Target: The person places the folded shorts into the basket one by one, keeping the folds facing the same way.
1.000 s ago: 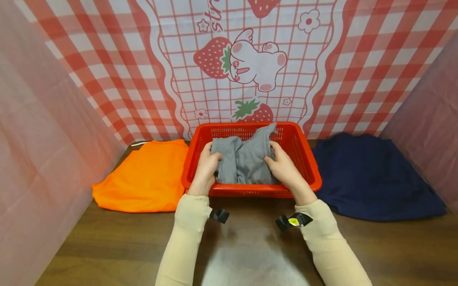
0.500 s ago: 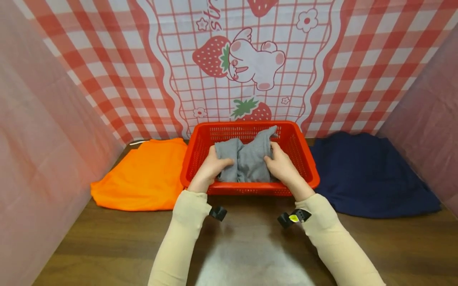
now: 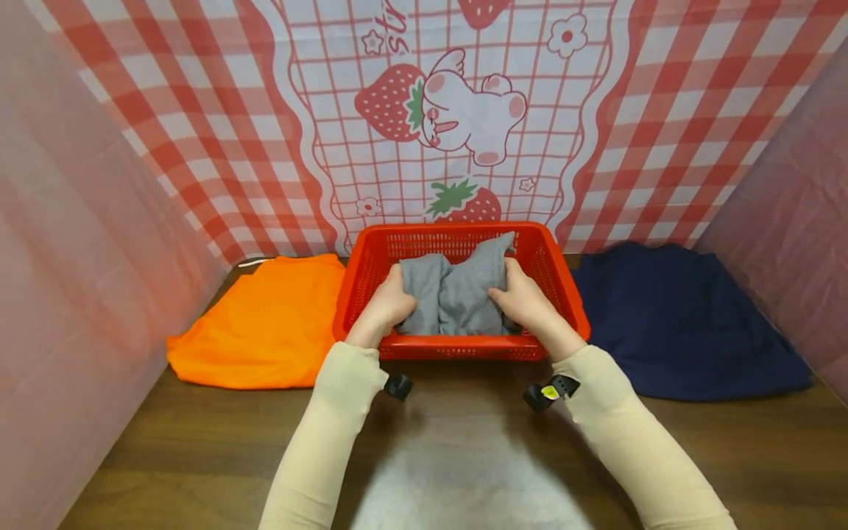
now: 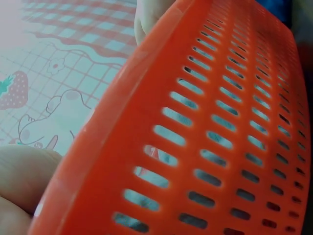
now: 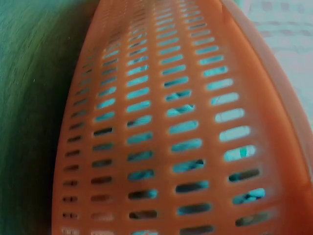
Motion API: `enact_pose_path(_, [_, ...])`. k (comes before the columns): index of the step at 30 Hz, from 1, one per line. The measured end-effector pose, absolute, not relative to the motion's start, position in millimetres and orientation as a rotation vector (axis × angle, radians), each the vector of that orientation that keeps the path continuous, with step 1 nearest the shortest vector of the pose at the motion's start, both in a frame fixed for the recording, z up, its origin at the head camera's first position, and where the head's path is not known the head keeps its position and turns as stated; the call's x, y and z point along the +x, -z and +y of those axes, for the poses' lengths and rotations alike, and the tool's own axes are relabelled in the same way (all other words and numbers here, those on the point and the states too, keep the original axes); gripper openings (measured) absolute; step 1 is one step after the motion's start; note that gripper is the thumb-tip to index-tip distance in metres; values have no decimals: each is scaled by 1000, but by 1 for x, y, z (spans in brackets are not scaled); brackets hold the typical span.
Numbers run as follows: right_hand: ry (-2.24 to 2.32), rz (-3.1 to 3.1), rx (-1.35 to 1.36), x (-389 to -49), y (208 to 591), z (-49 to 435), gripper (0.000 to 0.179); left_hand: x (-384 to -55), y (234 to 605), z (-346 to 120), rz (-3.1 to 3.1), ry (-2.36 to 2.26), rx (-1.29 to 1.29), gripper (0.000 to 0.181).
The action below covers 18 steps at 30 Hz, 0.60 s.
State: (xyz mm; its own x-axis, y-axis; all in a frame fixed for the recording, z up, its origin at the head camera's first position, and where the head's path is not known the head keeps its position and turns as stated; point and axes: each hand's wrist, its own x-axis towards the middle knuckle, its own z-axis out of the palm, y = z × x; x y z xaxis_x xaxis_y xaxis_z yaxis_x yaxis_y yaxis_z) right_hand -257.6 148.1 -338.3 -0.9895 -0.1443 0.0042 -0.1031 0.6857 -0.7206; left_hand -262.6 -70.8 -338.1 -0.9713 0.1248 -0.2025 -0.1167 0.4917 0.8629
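A bundled grey cloth (image 3: 464, 298) lies inside the red plastic basket (image 3: 457, 344), one corner poking up at its back right. My left hand (image 3: 387, 303) grips the cloth's left side, reaching over the basket's front rim. On the right side, my right hand (image 3: 526, 298) holds the cloth with the thumb on the near face and fingers hidden behind. The slotted basket wall (image 5: 161, 122) fills most of the right wrist view. In the left wrist view, part of my left hand (image 4: 24, 176) shows beyond the rim, and grey fabric shows through the slots.
Orange fabric (image 3: 271, 324) lies flat left of the basket, with a white cord at its back. Navy fabric (image 3: 682, 324) lies to the right. A checked strawberry-print cloth (image 3: 477, 110) hangs behind, and pink drapes flank the wooden table (image 3: 199, 456).
The grey cloth's left edge has shifted inward and its raised corner sits slightly lower. My left thumb moved across the cloth and back toward its edge. The right hand keeps its hold.
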Motion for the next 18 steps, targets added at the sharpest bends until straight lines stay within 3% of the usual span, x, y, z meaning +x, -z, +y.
enact_pose_path(8, [1272,2848,-158,-262,336,157,58,-263,339,-74,2521,-1727,-3,72])
enact_pose_path(18, [1277,2833,-119,-267,335,163,59,-263,338,-90,2514,-1822,-21,76])
